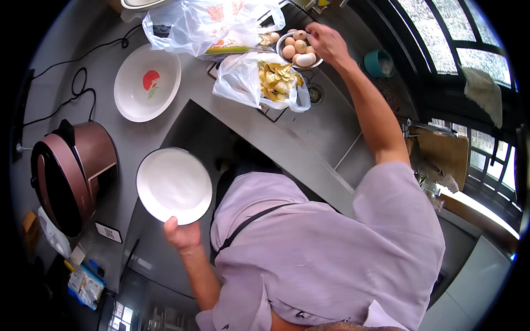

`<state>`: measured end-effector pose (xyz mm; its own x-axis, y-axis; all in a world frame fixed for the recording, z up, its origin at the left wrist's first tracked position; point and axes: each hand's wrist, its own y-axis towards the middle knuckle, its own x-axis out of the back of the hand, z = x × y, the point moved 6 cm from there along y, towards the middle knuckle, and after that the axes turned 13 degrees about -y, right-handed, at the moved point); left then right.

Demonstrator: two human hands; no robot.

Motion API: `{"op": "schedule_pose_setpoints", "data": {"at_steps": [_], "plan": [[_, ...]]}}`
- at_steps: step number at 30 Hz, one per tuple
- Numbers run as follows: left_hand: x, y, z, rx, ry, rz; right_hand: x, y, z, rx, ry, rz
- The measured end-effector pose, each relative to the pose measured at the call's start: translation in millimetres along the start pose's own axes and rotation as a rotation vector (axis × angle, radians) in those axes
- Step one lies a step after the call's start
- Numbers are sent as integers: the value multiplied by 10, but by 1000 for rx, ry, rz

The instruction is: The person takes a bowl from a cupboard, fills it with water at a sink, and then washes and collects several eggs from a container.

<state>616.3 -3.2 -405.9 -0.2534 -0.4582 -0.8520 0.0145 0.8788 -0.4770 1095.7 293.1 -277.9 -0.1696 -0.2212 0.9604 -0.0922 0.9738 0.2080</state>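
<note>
My left hand (pixel 185 238) grips the near rim of a round white bowl (pixel 174 186), thumb over the edge. The bowl looks empty and is held out over the floor, beside the counter. Up at the sink, my right hand (pixel 330 43) reaches to the far right side of a metal bowl (pixel 280 55) of eggs. Several brown eggs (pixel 300 45) and a paler one (pixel 305 60) fill it. The fingertips are partly hidden, so whether they hold an egg or only touch the rim is unclear. Beside that bowl sits a plastic bag (pixel 236 80) with food scraps (pixel 279 82).
A large white basin (pixel 130 89) with a red print lies on the counter (pixel 207 109). Left of it stand a rose-coloured rice cooker (pixel 97 145) and a phone (pixel 108 232). Another plastic bag (pixel 186 25) is at the back. The steel sink (pixel 323 120) has a drain (pixel 315 94).
</note>
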Motion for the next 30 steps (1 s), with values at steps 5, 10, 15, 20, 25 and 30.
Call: {"op": "schedule_pose_setpoints", "data": {"at_steps": [5, 10, 15, 20, 25, 30], "plan": [[-46, 16, -11, -101, -21, 8, -651, 1020, -45, -33, -278, 301], [-137, 32, 40, -160, -81, -14, -1171, 1300, 2, 52, -487, 597], [-185, 92, 106, -194, -84, -76, -1424, 1320, 26, 119, -571, 710], [-215, 125, 137, -260, 8, -182, -1689, 1407, -89, 93, -574, 734], [-272, 180, 204, -204, -85, -123, -1602, 1459, -148, 22, -500, 586], [-308, 221, 240, -196, -90, -120, -1318, 1514, -195, -75, -341, 598]]}}
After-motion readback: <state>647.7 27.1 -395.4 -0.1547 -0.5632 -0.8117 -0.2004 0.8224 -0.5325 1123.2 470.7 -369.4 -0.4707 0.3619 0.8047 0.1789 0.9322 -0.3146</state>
